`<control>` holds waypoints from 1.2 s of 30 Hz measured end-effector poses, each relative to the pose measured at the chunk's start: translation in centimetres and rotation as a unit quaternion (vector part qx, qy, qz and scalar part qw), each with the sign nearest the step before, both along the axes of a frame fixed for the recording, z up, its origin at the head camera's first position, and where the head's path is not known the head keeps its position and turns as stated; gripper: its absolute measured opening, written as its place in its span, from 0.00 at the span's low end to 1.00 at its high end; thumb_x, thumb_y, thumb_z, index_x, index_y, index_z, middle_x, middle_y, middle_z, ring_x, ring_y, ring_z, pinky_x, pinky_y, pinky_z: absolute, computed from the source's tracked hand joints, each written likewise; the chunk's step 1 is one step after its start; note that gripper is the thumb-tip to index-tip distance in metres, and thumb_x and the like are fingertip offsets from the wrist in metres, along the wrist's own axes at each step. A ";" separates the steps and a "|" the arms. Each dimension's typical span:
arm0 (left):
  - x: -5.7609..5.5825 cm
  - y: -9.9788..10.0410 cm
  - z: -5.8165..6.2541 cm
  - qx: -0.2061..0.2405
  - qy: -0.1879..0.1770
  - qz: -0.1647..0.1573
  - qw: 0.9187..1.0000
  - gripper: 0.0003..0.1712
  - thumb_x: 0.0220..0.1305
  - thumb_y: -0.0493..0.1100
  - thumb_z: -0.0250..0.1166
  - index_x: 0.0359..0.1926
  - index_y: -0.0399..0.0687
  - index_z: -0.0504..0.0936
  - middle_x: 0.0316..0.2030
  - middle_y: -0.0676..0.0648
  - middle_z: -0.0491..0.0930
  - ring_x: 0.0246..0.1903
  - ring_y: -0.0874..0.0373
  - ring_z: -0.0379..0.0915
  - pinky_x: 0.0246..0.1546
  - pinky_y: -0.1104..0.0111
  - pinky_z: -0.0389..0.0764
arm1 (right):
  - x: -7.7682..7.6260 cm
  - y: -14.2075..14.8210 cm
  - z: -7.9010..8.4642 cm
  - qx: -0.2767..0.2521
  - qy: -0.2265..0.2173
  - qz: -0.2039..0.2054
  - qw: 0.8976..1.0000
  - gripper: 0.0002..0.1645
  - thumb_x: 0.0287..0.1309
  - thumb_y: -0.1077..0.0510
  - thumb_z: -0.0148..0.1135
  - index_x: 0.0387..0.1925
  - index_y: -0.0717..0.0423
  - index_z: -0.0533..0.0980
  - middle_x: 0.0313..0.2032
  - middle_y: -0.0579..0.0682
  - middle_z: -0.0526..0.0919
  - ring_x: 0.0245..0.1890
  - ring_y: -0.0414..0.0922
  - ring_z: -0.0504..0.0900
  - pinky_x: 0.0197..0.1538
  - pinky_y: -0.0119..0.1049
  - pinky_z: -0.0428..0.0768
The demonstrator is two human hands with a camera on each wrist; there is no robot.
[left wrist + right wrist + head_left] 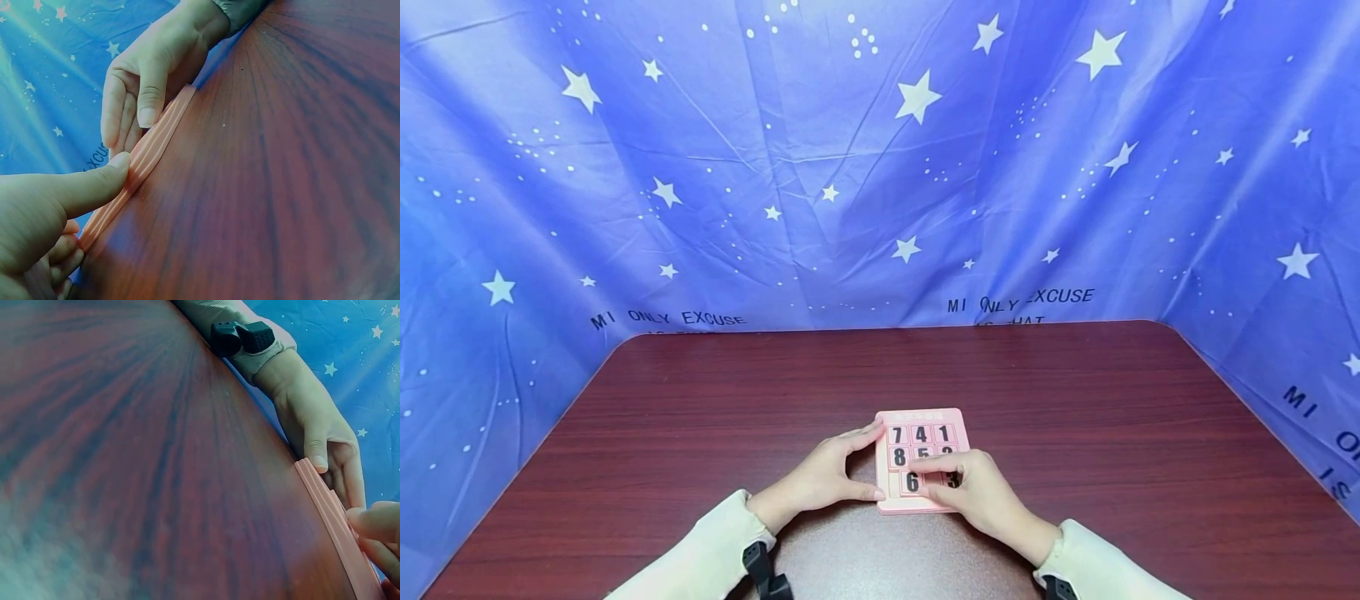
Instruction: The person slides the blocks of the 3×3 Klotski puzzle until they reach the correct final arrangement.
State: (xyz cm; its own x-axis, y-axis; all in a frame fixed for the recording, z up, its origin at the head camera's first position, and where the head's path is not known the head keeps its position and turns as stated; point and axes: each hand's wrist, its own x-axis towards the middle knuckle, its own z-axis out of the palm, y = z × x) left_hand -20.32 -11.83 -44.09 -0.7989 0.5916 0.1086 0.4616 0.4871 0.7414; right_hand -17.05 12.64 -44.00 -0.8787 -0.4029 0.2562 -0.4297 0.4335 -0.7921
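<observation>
A pink number sliding puzzle (pixel 925 506) lies flat on the table, its black-numbered tiles reading 7, 4, 1 along the top row. Below are 8, 5 and a partly covered 2. In the bottom row the 6 tile (pixel 912 482) sits off the left side with a gap beside it, and the 3 is half hidden. My left hand (pixel 820 477) holds the puzzle's left edge, thumb at the lower corner and fingers near the upper one. Over the lower right part is my right hand (pixel 983 493), its thumb and index finger extended onto the tiles around the 6.
The puzzle rests on a dark red wood-grain table (pixel 700 400). A blue curtain (pixel 820 150) with white stars hangs behind and at both sides. Black wrist devices (pixel 763 571) sit on the pale sleeves.
</observation>
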 end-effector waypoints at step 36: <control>0.0 0.0 0.0 0.005 0.009 0.000 1.000 0.50 0.46 0.53 0.75 0.68 0.42 0.64 0.69 0.44 0.59 0.67 0.50 0.55 0.66 0.53 0.58 | 0.6 -2.4 -0.1 0.059 0.051 -0.092 0.993 0.15 0.36 0.59 0.75 0.31 0.44 0.82 0.34 0.35 0.82 0.39 0.36 0.76 0.45 0.33 0.74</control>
